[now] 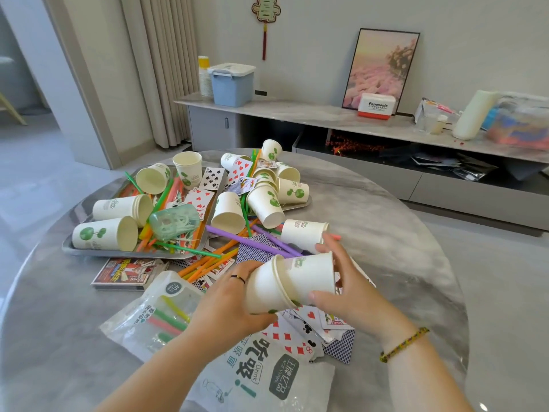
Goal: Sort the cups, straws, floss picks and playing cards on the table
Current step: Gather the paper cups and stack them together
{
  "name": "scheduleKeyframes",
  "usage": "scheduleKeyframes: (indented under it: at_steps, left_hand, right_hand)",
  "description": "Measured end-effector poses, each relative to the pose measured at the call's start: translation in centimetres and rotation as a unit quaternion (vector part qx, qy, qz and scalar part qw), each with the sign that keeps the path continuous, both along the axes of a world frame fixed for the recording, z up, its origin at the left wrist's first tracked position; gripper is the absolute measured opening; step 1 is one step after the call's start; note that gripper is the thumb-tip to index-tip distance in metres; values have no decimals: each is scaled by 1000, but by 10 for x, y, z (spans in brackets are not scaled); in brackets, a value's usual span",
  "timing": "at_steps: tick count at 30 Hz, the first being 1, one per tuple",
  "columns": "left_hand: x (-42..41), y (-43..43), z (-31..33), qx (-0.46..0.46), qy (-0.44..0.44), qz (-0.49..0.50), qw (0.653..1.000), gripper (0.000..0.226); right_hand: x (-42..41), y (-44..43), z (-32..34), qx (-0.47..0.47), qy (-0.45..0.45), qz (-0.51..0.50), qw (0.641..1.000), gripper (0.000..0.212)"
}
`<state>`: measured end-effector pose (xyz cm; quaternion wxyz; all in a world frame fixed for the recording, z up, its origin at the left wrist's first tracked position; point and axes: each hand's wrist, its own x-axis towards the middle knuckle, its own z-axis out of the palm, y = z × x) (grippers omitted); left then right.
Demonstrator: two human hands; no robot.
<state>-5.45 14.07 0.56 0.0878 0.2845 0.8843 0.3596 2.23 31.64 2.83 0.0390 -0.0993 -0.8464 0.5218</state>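
Note:
Near the front of the round grey table (386, 203), my left hand (225, 301) grips the base end of a short stack of white paper cups (267, 286). My right hand (344, 281) holds the outer cup (312, 275), which sits over the stack's rim end. Another cup (303, 233) lies on its side just behind my right fingers. Many more cups (267, 200) lie tumbled on two metal trays (89, 248). Coloured straws (214, 260), playing cards (297, 331) and a green floss pick box (173, 220) are scattered among them.
A plastic straw bag (154, 316) and a printed cup bag (267, 379) lie at the front edge under my arms. A card box (124, 272) sits front left of the tray. Behind the table runs a low cabinet (297, 111) with a blue bin (231, 84).

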Motion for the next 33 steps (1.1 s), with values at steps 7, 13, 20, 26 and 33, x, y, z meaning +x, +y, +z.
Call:
scheduleKeyframes:
  at_steps: [7, 13, 20, 26, 33]
  left_hand:
    - [5, 6, 2, 39, -51, -20, 998, 68]
    - [-8, -15, 1, 63, -87, -14, 994, 62]
    - [-26, -27, -9, 150, -133, 29, 979, 68]
    - [-53, -33, -5, 215, -106, 109, 965, 67]
    - [-61, -33, -13, 215, -139, 102, 961, 67]
  right_hand:
    - [-14, -35, -14, 11, -8, -1, 1000, 77]
    - [-32, -51, -18, 18, -26, 71, 997, 127]
    - [-66, -18, -22, -40, 75, -156, 984, 71]
    - [-99, 52, -53, 116, -57, -266, 955, 87]
    - [-123, 61, -78, -25, -39, -274, 961, 79]
